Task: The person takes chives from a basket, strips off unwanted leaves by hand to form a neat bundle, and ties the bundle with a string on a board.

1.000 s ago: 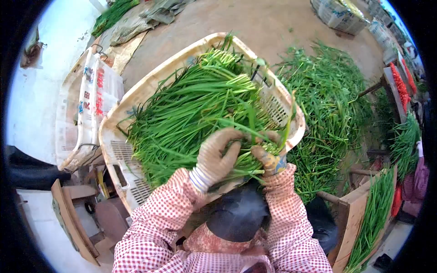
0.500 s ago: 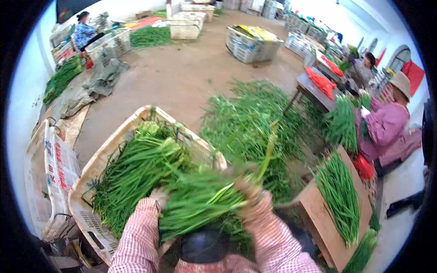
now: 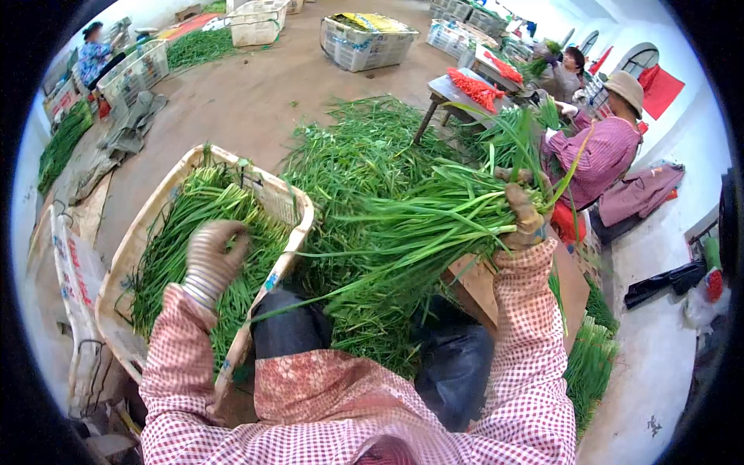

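My right hand [image 3: 523, 217], in a soiled glove, grips a loose bunch of garlic chives [image 3: 434, 221] near its pale stalk ends. The long leaves fan out leftward above a heap of loose greens [image 3: 349, 155] on the floor. My left hand [image 3: 217, 260], in a striped glove, hovers over a cream plastic crate [image 3: 298, 232]. Its fingers are loosely curled, with a gap to the thumb and nothing visible in them. Inside the crate lie more chives [image 3: 182, 240], stalk ends toward the far right side. Part of them is hidden behind my left hand and sleeve.
A slanted brown board [image 3: 570, 291] stands at my right, with bundled greens [image 3: 589, 364] beside it. A co-worker in a hat [image 3: 601, 155] sits close by. A small table [image 3: 457, 93] holds red ties. Another white crate [image 3: 77, 294] stands at far left.
My right hand has lifted the chives up and to the right. My left hand has come off the greens and moved left over the crate. The view has shifted right.
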Motion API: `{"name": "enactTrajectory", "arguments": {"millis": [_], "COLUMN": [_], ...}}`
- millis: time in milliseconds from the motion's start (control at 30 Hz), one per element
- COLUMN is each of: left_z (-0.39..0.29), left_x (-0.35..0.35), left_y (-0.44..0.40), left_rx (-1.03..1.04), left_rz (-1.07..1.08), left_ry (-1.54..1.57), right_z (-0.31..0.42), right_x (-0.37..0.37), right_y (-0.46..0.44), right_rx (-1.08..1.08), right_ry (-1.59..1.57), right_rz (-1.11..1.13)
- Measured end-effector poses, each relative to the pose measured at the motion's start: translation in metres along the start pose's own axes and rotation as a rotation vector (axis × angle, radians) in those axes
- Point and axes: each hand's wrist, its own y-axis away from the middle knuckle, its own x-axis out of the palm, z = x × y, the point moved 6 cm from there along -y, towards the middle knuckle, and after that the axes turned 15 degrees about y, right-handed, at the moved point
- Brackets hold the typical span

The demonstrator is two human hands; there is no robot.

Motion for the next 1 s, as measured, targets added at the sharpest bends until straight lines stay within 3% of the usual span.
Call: {"name": "enactTrajectory", "arguments": {"millis": [33,67,133,167,233,267,333,400,467,567,633,667,767,867,933,967,1000], "left_z": [-0.031,-0.073,-0.130,-0.136,-0.159,-0.166,-0.174,-0.160,-0.139,-0.117,-0.106,-0.100,-0.090,-0.084,-0.080,-0.079,-0.079], "left_x": [0.020,0.041,0.102,0.148,0.192,0.207,0.204,0.198,0.187,0.175,0.171,0.170,0.170,0.167,0.167,0.169,0.171], "left_y": [0.008,0.016,0.055,0.081,0.096,0.094,0.062,0.049,0.051,0.058,0.062,0.063,0.062,0.056,0.052,0.050,0.048], "left_rx": [-0.194,-0.480,-0.679,-0.817,-0.997,-1.002,-0.630,-0.594,-0.620,-0.649,-0.662,-0.664,-0.651,-0.630,-0.622,-0.618,-0.614], "left_rz": [0.123,0.440,0.909,1.055,0.916,0.900,0.688,0.531,0.441,0.366,0.338,0.322,0.297,0.275,0.270,0.274,0.282], "left_ry": [0.380,0.558,1.387,1.749,2.209,2.209,2.562,2.525,2.413,2.332,2.313,2.308,2.296,2.290,2.289,2.288,2.287], "right_z": [-0.012,-0.007,0.005,0.003,0.052,0.076,0.109,0.136,0.128,0.131,0.125,0.128,0.153,0.186,0.157,0.117,0.119], "right_x": [0.010,0.015,0.025,0.030,0.048,0.061,0.083,0.100,0.115,0.117,0.123,0.123,0.134,0.131,0.105,0.068,0.065], "right_y": [0.000,0.006,0.017,0.023,0.051,0.064,0.094,0.133,0.189,0.233,0.248,0.247,0.233,0.163,0.104,0.085,0.065], "right_rx": [0.181,0.131,0.035,0.060,-0.278,-0.417,-0.663,-0.773,-0.990,-1.031,-0.998,-1.003,-0.972,-0.585,-0.273,0.117,0.253], "right_ry": [-0.514,-0.439,-0.289,-0.370,0.155,0.252,0.295,0.411,0.338,0.214,0.184,0.176,0.252,0.113,0.051,0.322,0.651], "right_rz": [0.181,0.177,0.159,0.171,0.129,0.195,0.308,0.644,0.838,0.910,1.177,1.185,1.491,1.675,1.367,0.924,0.739]}}
